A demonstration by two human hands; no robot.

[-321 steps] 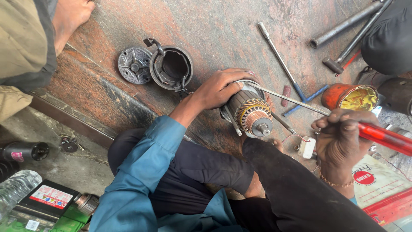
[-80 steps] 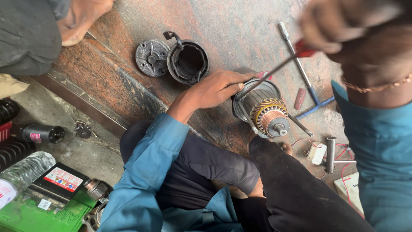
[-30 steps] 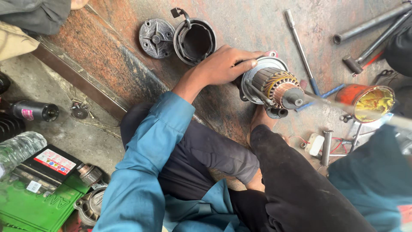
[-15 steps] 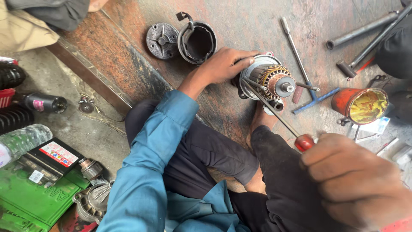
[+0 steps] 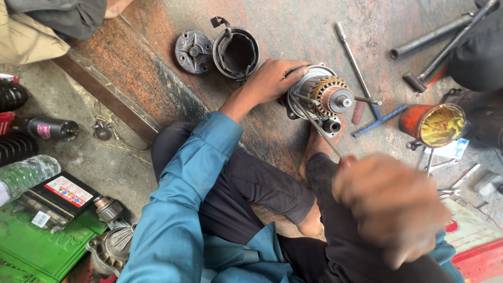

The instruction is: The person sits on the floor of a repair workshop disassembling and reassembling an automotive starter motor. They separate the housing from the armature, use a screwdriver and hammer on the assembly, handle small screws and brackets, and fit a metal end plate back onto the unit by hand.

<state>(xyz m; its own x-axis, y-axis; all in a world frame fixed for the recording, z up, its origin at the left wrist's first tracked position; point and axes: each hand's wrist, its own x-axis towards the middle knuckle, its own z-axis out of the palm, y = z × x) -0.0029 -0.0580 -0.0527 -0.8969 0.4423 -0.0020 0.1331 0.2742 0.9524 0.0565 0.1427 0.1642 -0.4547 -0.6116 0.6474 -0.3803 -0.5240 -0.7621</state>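
Note:
My left hand (image 5: 272, 81) grips the side of a motor armature assembly (image 5: 320, 97) with copper windings and a steel shaft, standing on the reddish stone floor. My right hand (image 5: 393, 204), blurred and close to the camera, is closed around the red handle of a screwdriver (image 5: 319, 126). The screwdriver's thin shaft runs up and left, and its tip rests against the armature near the windings. My legs in dark trousers lie below the motor.
A round black housing (image 5: 237, 52) and a metal end cap (image 5: 194, 51) lie at the top. An orange tin of yellow grease (image 5: 435, 123), long rods (image 5: 435, 36) and a blue-handled tool (image 5: 380, 118) sit right. A bottle, a green case and a battery are at the left.
My right hand has come from high on the right down to the lower right, bringing the screwdriver tip onto the armature. My left hand has stayed on the motor.

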